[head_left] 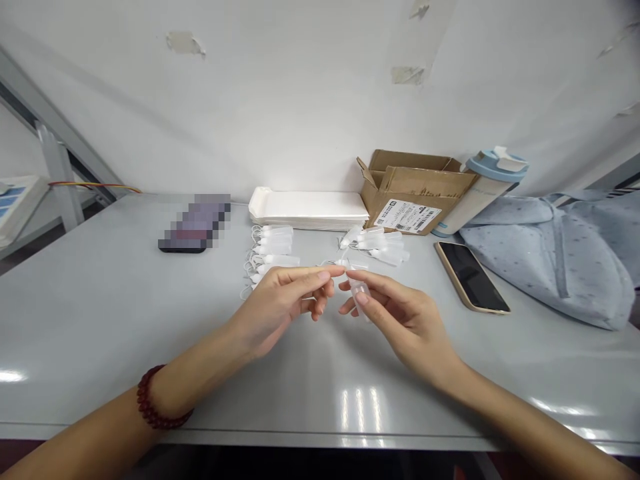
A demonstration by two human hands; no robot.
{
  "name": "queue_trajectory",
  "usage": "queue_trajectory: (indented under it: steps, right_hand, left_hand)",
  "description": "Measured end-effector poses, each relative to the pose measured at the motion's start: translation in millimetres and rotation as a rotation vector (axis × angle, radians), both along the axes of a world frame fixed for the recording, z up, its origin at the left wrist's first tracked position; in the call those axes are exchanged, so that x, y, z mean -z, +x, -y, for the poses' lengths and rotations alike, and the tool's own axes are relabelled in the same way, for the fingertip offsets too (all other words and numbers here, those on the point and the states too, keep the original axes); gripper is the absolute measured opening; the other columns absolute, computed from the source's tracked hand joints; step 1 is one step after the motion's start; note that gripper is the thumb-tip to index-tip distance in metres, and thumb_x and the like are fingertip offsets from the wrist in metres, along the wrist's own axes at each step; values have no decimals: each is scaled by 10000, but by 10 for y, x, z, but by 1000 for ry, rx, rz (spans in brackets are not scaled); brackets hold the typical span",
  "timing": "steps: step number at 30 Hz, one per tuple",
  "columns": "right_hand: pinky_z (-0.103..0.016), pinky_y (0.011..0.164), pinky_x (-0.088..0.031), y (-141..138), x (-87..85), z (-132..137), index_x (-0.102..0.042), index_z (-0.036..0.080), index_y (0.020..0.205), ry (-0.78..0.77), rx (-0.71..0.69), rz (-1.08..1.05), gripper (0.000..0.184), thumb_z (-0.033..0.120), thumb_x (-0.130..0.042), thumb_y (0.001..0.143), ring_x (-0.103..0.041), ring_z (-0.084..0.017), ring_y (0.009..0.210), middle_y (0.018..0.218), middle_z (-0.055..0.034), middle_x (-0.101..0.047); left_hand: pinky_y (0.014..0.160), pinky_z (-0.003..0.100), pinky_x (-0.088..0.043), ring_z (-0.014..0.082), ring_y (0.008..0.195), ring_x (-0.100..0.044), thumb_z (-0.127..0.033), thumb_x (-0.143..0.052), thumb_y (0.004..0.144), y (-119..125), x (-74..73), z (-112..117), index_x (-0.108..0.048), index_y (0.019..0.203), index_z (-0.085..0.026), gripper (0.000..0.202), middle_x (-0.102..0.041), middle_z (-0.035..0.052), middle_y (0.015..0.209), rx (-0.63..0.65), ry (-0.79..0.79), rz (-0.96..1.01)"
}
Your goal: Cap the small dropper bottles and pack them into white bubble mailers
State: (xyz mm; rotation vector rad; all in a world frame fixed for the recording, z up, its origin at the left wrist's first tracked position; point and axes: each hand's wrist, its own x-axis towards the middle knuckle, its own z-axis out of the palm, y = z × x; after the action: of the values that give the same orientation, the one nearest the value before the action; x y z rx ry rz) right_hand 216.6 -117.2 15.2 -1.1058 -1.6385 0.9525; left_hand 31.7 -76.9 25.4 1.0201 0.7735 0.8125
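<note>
My right hand (400,310) holds a small translucent plastic tube (360,293) between thumb and fingers, its narrow end tilted up and away. Thumb and index finger of my left hand (293,297) are pressed together at that narrow end; whatever they pinch is too small to make out. A thin pale loop shows just beyond the fingertips. Past my left hand lies a column of similar tubes (275,241) with white tips and thin loops. Behind my right hand is a looser pile of tubes (385,250). One more tube (357,266) lies partly hidden by my fingers.
Against the wall stand a stack of white trays or box lids (310,208), an open cardboard box (415,190) and a leaning blue-lidded tumbler (483,190). A phone (473,277) and a light-blue fabric bag (550,260) are at right. A pixelated dark device (195,227) lies left.
</note>
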Motion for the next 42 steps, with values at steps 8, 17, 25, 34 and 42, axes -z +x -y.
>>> queue_trajectory:
  steps: [8,17,25,34,42]
  right_hand:
    - [-324,652,-547,1,46,19,-544,281,1274,107,4,93,390,237,-527,888,-664,-151,739,903,-32,-679]
    - [-330,689,-544,-8,85,31,-501,303,1314,175,10,130,430,215,-511,893,-635,-137,740,978,-34,-661]
    - [-322,692,-545,-22,62,14,-484,321,1327,289,29,239,460,173,-491,891,-614,-139,749,912,-30,-642]
    - [-320,767,-529,4,176,-67,-339,264,1425,555,74,408,593,85,-475,876,-599,-180,957,1052,-98,-609]
    - [-350,747,-513,16,86,-20,-501,261,1304,201,-11,179,417,212,-512,890,-612,-166,828,984,-56,-642]
  left_hand:
    - [641,301,-412,90,566,-458,-319,-627,815,-1,8,40,-734,970,-171,240,-565,14,734,0,53,-29]
    - [775,345,-451,92,562,-459,-322,-588,848,4,29,51,-741,808,-179,214,-589,17,743,14,141,-51]
    - [758,323,-455,87,577,-476,-327,-568,868,2,49,60,-743,883,-190,223,-602,17,784,29,202,-77]
    - [644,290,-441,100,586,-494,-314,-596,844,-8,30,32,-747,947,-190,221,-601,28,755,-3,174,-44]
    - [549,237,-400,86,596,-498,-297,-616,830,-36,69,-70,-718,965,-172,211,-562,18,779,-136,156,7]
